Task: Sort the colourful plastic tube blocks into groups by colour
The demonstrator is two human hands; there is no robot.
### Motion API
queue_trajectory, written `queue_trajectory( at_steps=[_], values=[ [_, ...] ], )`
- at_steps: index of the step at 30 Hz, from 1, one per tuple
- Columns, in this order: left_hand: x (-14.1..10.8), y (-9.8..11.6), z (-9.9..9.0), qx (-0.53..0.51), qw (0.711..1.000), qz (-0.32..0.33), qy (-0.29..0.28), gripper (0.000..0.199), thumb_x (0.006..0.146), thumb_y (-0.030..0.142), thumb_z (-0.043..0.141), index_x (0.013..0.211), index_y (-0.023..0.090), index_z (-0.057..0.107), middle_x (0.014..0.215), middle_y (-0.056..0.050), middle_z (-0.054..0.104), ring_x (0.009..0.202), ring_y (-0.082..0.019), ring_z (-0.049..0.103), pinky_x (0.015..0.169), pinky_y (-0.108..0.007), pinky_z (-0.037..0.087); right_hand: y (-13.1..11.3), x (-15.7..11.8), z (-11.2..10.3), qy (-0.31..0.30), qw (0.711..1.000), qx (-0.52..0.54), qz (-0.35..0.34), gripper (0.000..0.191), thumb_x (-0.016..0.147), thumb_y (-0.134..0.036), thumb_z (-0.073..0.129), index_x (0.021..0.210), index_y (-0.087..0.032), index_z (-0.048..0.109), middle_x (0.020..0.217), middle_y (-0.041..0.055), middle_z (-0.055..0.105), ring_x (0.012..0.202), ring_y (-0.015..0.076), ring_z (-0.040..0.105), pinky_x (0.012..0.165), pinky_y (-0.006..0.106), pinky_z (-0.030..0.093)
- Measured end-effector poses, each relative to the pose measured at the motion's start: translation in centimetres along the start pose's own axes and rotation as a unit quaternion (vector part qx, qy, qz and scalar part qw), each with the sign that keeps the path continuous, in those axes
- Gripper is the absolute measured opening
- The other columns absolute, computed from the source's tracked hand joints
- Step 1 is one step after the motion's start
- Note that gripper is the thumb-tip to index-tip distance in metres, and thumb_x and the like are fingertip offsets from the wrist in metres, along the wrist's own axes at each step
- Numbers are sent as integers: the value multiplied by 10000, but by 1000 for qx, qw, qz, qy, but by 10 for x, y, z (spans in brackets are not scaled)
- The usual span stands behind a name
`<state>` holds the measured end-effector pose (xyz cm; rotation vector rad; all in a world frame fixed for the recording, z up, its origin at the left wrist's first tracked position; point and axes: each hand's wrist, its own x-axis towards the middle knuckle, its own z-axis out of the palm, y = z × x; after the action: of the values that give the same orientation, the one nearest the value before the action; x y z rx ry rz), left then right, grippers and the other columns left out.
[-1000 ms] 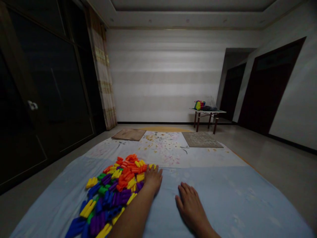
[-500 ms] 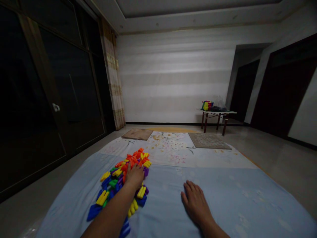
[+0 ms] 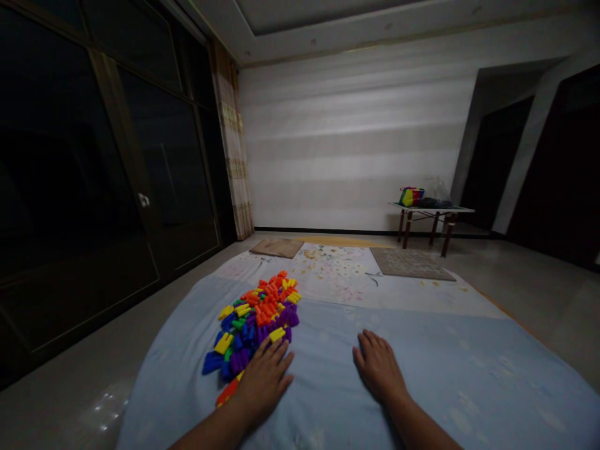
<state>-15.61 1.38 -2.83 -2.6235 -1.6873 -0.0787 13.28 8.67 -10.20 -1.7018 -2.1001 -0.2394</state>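
Note:
A pile of plastic pieces point(image 3: 267, 303) in orange, yellow, purple, blue and green lies on the left part of the cloth-covered surface point(image 3: 328, 369). My left hand point(image 3: 266, 380) is at the pile's near right edge, palm down with its fingers apart, the fingertips by a yellow piece point(image 3: 277, 334). It hides some of the nearest pieces; an orange-red one point(image 3: 227, 394) shows beside the wrist. Right of the pile, my right hand point(image 3: 379, 367) rests flat on the light blue cloth, fingers stretched out, holding nothing.
Two flat mats, one brown point(image 3: 277, 248) and one patterned grey point(image 3: 410, 264), lie at the cloth's far edge. Beyond, by the wall, stands a small table point(image 3: 462, 209) with a colourful bag point(image 3: 411, 197) on it. Glass doors are at the left.
My left hand has moved back toward me from the orange pieces to the pile's near right edge. My right hand stays flat on the cloth. The view has turned slightly left.

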Motion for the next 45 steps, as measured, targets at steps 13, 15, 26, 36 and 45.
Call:
queue_trajectory(
  at_steps=[13, 15, 26, 36, 45],
  values=[
    [-63, -6, 22, 140, 968, -14, 207, 466, 892, 381, 357, 1356, 337, 348, 1346, 2, 492, 1230, -172, 442, 1099, -419, 214, 2, 3, -1, 12, 998, 57, 3, 414, 842, -344, 432, 1140, -116, 606, 1230, 159, 570, 1165, 277, 494, 1005, 431, 320],
    [-79, 1, 36, 146, 963, -24, 226, 471, 890, 388, 366, 1358, 329, 347, 1334, 10, 505, 1220, -167, 450, 1091, -401, 236, 6, 6, -4, 9, 995, 101, 0, 387, 830, -349, 441, 1077, -125, 639, 1169, 147, 612, 1119, 256, 534, 988, 397, 352],
    [-95, 40, 28, 13, 974, -141, 176, 436, 910, 384, 286, 1223, 208, 533, 1272, -64, 559, 1250, -211, 419, 1117, -495, 154, 21, -23, -74, -53, 957, 286, -5, 412, 825, -441, 418, 1005, -162, 661, 1014, 100, 683, 909, 220, 632, 835, 349, 470],
    [-94, 43, 20, 9, 977, -141, 161, 451, 908, 362, 250, 1188, 190, 558, 1265, -87, 561, 1238, -214, 430, 1116, -481, 140, 22, -78, -87, -41, 981, 177, -62, 347, 834, -306, 449, 1069, -131, 634, 1122, 127, 623, 1089, 230, 522, 953, 385, 384],
    [-94, 29, 32, 39, 973, -116, 196, 391, 892, 352, 320, 1161, 227, 575, 1246, -57, 581, 1210, -205, 465, 1098, -483, 207, 6, -87, -64, -6, 986, 160, -37, 306, 831, -249, 445, 1056, -156, 631, 1143, 114, 609, 1110, 221, 514, 990, 395, 363]
  ],
)
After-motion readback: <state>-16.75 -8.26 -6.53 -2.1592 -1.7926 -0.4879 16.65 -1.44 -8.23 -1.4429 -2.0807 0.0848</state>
